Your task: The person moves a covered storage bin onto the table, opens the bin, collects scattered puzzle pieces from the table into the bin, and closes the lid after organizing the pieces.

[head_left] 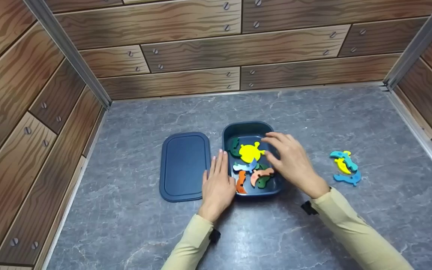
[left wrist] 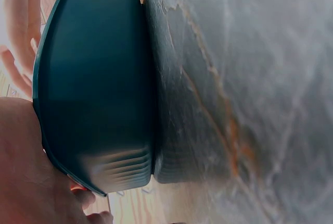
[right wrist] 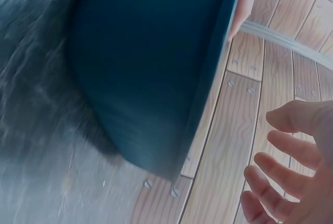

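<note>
A dark blue rectangular box point(head_left: 248, 127) stands upright without its lid. In it lie flat animal-shaped pieces: a yellow turtle-like piece point(head_left: 251, 153), an orange piece point(head_left: 241, 182), a peach piece point(head_left: 260, 175), a white-and-blue piece point(head_left: 243, 167) and dark green pieces. My left hand point(head_left: 219, 186) rests along the box's left rim with its fingers straight. Over the right rim hovers my right hand point(head_left: 293, 159), fingers spread and holding nothing; the right wrist view shows bare fingertips point(right wrist: 255, 174) apart from the box wall point(right wrist: 151, 67).
To the left of the box lies its dark blue lid point(head_left: 184, 167), flat on the grey marbled table point(head_left: 126, 210). Off to the right is a small group: a turquoise piece point(head_left: 347, 160), a yellow piece point(head_left: 341, 166) and a blue piece point(head_left: 348, 178). Wood-patterned walls point(head_left: 201, 52) enclose the table.
</note>
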`<state>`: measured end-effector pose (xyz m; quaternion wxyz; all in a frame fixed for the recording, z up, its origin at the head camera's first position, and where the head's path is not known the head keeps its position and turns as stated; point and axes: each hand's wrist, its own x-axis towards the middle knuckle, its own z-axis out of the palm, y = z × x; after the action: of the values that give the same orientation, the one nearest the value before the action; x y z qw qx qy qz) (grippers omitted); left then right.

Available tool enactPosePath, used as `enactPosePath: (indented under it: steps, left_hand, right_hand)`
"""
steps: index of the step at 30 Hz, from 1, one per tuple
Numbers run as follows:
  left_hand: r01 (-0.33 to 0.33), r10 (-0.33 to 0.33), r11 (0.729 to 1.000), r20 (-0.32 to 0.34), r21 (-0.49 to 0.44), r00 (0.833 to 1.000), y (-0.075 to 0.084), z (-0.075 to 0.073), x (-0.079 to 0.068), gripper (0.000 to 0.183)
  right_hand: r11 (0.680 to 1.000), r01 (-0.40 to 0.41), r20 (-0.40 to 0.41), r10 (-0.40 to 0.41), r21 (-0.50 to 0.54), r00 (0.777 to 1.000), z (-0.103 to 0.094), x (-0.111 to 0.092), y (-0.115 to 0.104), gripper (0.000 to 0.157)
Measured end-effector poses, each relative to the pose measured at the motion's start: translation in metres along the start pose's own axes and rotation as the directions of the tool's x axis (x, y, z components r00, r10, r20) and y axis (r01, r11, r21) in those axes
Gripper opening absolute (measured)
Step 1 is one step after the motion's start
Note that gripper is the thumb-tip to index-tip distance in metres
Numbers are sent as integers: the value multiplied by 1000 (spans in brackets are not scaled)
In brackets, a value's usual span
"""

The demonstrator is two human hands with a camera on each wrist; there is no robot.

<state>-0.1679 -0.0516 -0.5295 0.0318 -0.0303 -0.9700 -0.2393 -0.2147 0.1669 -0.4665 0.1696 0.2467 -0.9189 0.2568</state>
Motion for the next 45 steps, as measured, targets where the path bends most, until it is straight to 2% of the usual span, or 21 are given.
enactPosePath:
  steps: [9,15,25,45]
  left_hand:
    - [7,-7,1000,12,-6,1000,-1,1,1,68]
    - [12,-12,1000,23,5,1000,0,1,1,69]
    - [16,-16,999,17,-30,1000,-1,1,1,68]
    - [6,-6,1000,8,-16,1000,0,-1,0,67]
  right_hand:
    - [998,-48,-69,46,-30,997,-22,-17,17,36]
    - [998,-56,-105,52,-40,993,-33,-31,32,37]
    - [997,-69,-182,61,-39,981,-45,-52,54,37]
    - [976,-169,-174,145,-134,974,-58,-95,91,41]
